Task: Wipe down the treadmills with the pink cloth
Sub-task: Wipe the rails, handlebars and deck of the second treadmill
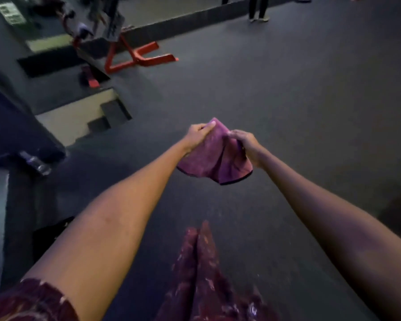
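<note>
Pink cloth (212, 156): held up in the air over the dark gym floor (299, 93), out in front of the person, bunched between both hands; its lower folds hang loose, one dark-trimmed hem lowest.
Left hand (198, 136): grip closed on the cloth's upper left part — thumb laid along the top fold, fingers curled under it.
Right hand (248, 144): grip closed on the cloth's right side, knuckles up, the fabric gathered beneath them.
Treadmills: none that I can name with certainty; dark machine shapes stand along the floor's left edge, too blurred to identify.
Other items: a red-framed machine (137, 54) towards the far left corner of the floor; a bottle (35, 163) lying at the left edge; someone's legs (258, 8) at the far edge.
Step in hand, as I judge it: readying the cloth, no wiping yet.
Doing it well: fold it into a flat pad with the cleaner face outward, tuck the hanging hem in so nothing trails, then settle it in one hand before reaching a machine.
</note>
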